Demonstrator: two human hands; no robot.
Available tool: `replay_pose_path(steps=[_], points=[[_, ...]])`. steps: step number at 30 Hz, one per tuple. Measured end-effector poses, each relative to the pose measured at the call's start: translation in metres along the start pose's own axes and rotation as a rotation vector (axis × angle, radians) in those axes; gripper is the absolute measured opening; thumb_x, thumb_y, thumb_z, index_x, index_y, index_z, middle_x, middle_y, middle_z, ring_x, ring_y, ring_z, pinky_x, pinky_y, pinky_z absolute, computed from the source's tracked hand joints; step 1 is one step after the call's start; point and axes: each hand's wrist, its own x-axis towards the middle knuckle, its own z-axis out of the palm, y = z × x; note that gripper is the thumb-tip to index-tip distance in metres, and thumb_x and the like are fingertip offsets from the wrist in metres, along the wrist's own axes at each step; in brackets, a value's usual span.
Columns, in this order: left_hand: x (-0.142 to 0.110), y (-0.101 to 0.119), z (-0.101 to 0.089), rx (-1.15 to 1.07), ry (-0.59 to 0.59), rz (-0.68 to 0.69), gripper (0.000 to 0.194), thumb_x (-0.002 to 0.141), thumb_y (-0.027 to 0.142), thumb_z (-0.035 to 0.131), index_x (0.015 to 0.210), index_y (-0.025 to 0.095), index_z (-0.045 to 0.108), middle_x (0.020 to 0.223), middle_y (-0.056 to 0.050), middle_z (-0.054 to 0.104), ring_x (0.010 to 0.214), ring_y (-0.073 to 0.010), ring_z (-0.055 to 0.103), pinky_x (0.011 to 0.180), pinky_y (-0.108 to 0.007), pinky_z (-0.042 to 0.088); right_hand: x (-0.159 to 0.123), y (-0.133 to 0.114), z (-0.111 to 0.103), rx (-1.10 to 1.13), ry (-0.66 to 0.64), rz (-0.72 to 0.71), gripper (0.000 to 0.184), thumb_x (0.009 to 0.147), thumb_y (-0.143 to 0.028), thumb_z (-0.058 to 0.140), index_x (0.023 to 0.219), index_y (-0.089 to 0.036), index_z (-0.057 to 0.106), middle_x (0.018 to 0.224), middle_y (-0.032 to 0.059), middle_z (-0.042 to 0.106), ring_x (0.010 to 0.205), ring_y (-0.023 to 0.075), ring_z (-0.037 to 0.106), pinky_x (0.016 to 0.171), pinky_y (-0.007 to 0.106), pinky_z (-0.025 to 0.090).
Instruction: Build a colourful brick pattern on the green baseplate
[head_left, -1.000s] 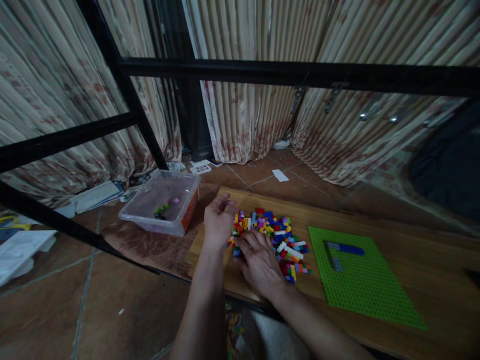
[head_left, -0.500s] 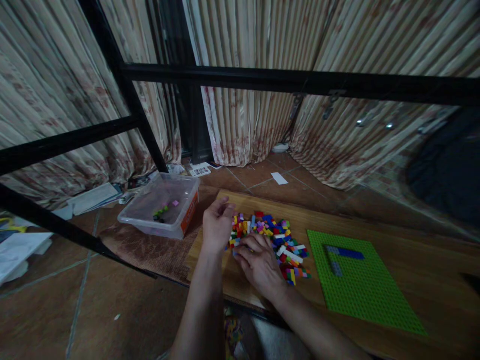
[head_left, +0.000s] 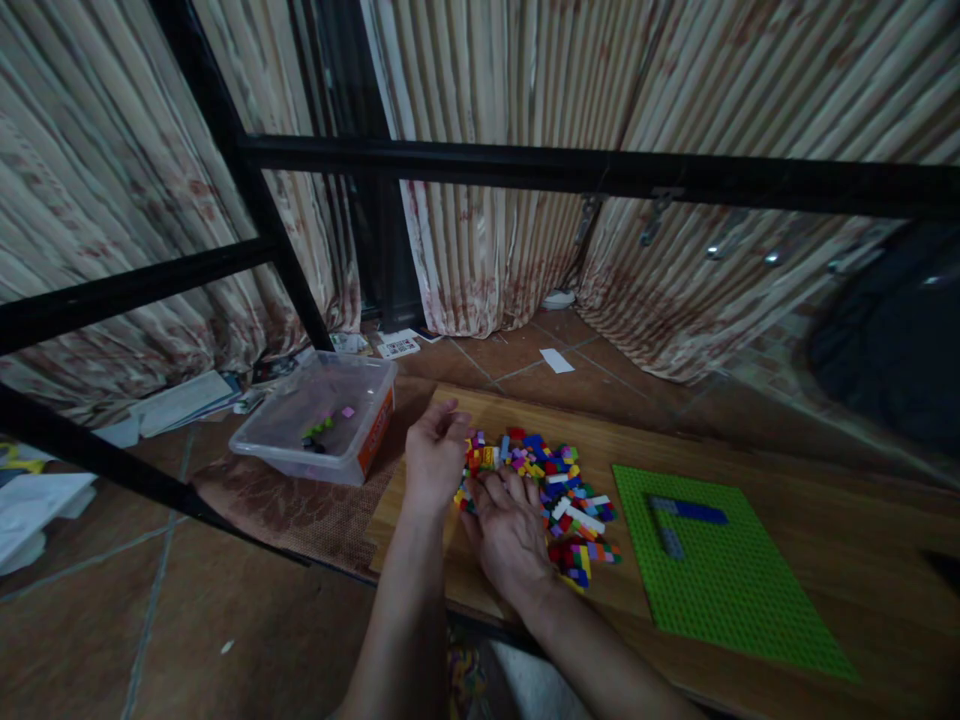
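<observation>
While I am monitoring the head camera, the left hand point(head_left: 435, 460) is hovering or resting (I cannot tell which) at the left edge of the loose brick pile point(head_left: 559, 468), its fingers loosely curled; I cannot tell whether they are closing on a brick. The right hand point(head_left: 510, 525) is lying back upward over the near left part of the pile, just beside the left hand, with its fingers bent down among the bricks; the fingertips are partly hidden, so I cannot tell whether they are gripping anything. The pile, in mixed colours, is spreading across the wooden bench point(head_left: 840, 530) between the left hand and the green baseplate point(head_left: 750, 590). On that plate, a dark blue bar point(head_left: 701, 512) is extending rightward from grey pieces point(head_left: 672, 543) near the upper left corner. To the left of the hands, a clear plastic bin point(head_left: 326, 466) with an orange label point(head_left: 376, 430) is standing on a brown patterned mat point(head_left: 292, 515), and a few green pieces point(head_left: 321, 427) and one pink piece point(head_left: 348, 412) are showing inside. Beyond the bench, a white paper slip point(head_left: 556, 360) is lying on the tiled floor point(head_left: 510, 352) before the striped curtains point(head_left: 480, 255), and a black metal frame point(head_left: 450, 165) is crossing the upper view.
</observation>
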Motion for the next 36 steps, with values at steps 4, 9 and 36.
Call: replay_pose_path(steps=[4, 9, 36], points=[[-0.001, 0.001, 0.001, -0.008, 0.004, -0.006, 0.033, 0.07, 0.019, 0.067, 0.102, 0.011, 0.065, 0.078, -0.004, 0.068, 0.066, -0.015, 0.065, 0.065, -0.027, 0.051, -0.003, 0.004, 0.0, 0.065, -0.014, -0.059, 0.03, 0.087, -0.016, 0.053, 0.114, -0.023, 0.062, 0.109, 0.0083, 0.064, 0.112, 0.0266, 0.046, 0.094, 0.044, 0.039], [-0.001, 0.0, 0.001, 0.001, 0.0, -0.003, 0.034, 0.071, 0.02, 0.067, 0.103, 0.011, 0.065, 0.078, -0.005, 0.068, 0.065, -0.0147, 0.065, 0.064, -0.025, 0.05, -0.003, 0.007, -0.003, 0.159, -0.036, -0.058, 0.037, 0.08, -0.011, 0.06, 0.115, -0.022, 0.062, 0.108, 0.0086, 0.062, 0.11, 0.0281, 0.048, 0.095, 0.044, 0.042], [-0.04, -0.025, 0.05, -0.034, -0.469, -0.47, 0.035, 0.067, 0.047, 0.074, 0.078, 0.015, 0.064, 0.069, 0.002, 0.058, 0.059, -0.0071, 0.051, 0.062, -0.021, 0.044, -0.02, 0.073, -0.045, 0.928, 0.31, 0.318, 0.024, 0.082, -0.028, 0.066, 0.104, -0.03, 0.072, 0.099, 0.0022, 0.07, 0.093, 0.0174, 0.065, 0.081, 0.03, 0.053]])
